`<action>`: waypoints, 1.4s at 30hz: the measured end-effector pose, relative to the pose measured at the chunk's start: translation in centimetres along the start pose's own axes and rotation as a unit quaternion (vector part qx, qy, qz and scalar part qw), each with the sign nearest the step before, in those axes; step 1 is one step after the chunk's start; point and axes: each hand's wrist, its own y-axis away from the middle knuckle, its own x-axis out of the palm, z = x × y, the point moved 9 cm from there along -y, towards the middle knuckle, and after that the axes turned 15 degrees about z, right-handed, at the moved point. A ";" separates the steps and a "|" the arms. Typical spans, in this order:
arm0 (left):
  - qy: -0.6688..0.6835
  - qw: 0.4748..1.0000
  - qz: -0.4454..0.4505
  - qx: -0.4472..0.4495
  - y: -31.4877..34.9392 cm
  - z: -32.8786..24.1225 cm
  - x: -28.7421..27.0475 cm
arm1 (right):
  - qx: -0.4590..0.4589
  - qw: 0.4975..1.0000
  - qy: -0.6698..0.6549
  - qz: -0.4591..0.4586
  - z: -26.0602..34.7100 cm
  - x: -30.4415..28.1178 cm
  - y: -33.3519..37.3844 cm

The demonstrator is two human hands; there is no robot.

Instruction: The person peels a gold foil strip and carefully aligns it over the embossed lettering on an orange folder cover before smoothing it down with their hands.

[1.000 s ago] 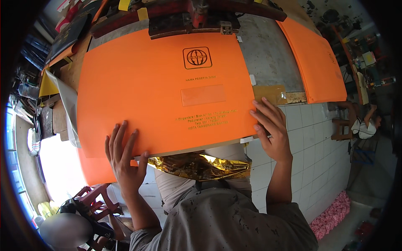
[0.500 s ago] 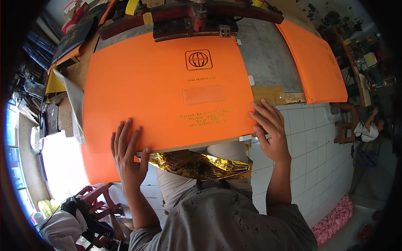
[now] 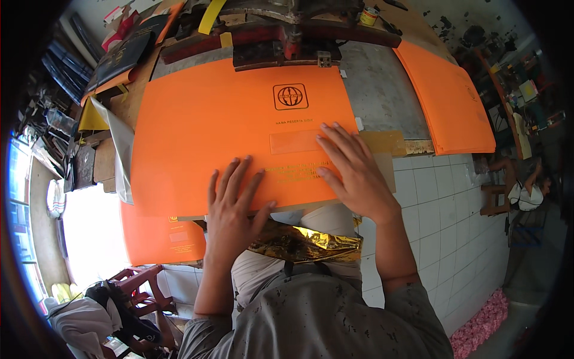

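The left hand [image 3: 230, 206] and right hand [image 3: 359, 176] lie palm-down with fingers spread, gripping nothing, seemingly to steady the orange folder cover [image 3: 197, 131] flat on the grey metal bed [image 3: 382, 84], its right edge beside small white tabs [image 3: 359, 124] that probably serve as stops. Its far edge meets the dark press head [image 3: 257, 55], though from here I can't tell whether it slips beneath. It looks smooth and bright, with a framed globe emblem [image 3: 290, 96], gold-toned lettering [image 3: 281, 170] and a pale rectangular window [image 3: 290, 143].

Room lies right of the orange cover [image 3: 203, 131]; a red bar [image 3: 350, 33] blocks ahead.
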 end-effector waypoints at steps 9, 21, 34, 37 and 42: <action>0.013 1.000 -0.011 -0.005 0.0 -0.2 0.6 | -0.029 0.999 -0.021 0.014 0.7 0.6 -0.6; 0.034 0.999 -0.019 -0.028 0.0 -0.6 0.5 | 0.065 0.992 -0.101 -0.033 -5.5 -0.9 7.3; 0.044 0.997 0.008 0.056 -1.4 -4.3 2.4 | 0.036 0.988 -0.142 -0.045 -6.4 0.1 8.7; 0.043 0.998 0.003 0.050 -1.3 -4.3 2.4 | 0.029 0.989 -0.137 -0.045 -5.6 -0.4 8.6; 0.044 0.998 -0.002 0.044 -1.3 -4.4 2.4 | 0.034 0.989 -0.134 -0.051 -5.8 0.0 8.7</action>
